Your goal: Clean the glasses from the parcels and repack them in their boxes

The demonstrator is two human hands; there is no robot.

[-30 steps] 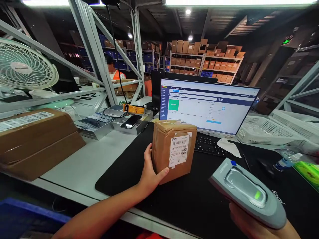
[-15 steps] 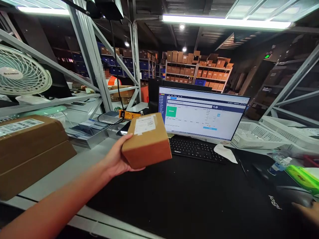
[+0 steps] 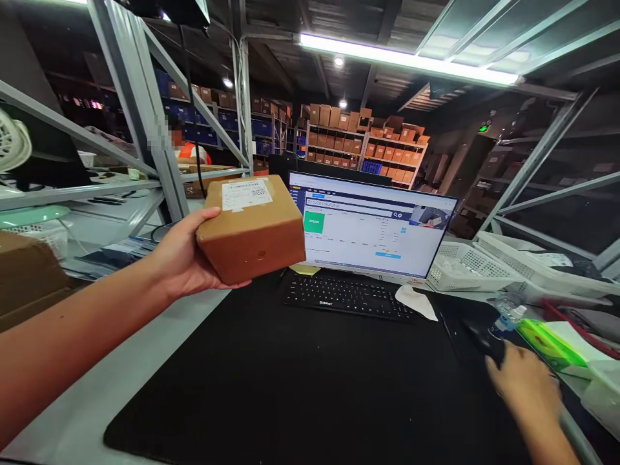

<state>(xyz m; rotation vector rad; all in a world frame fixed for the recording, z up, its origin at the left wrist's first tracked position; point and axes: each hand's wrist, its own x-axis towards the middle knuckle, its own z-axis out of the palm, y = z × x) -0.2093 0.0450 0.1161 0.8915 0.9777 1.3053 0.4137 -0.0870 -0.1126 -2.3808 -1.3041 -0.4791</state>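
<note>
"Brown boxes [image 3: 334, 139] stand in rows far behind the monitor [image 3: 368, 223]; a strip light [image 3: 407, 59] glows above it; a black desk mat [image 3: 310, 387] spreads in front of it; what do you see in the left hand [image 3: 183, 257]?"

"One brown carton [image 3: 252, 245], held up off the mat, just in front of the monitor's left end; the thumb lies along its top, near a white label [image 3: 247, 194], and fingers run underneath; so that hand is closed on it, the top face tipped into view."

"And the right hand [image 3: 527, 381]?"

"Low, forward and to the right of the monitor; its fingers are bent, and whether they grip anything I can't tell; a small bottle [image 3: 507, 321] and a green packet [image 3: 552, 345] lie near it."

"What sits closest to the monitor, then?"

"A black keyboard [image 3: 339, 298], right in front; something white and crumpled [image 3: 416, 302] by the keyboard's far end; a white basket [image 3: 467, 274] just right of the monitor; well behind its left side, somebody wears orange [image 3: 188, 154]."
</note>
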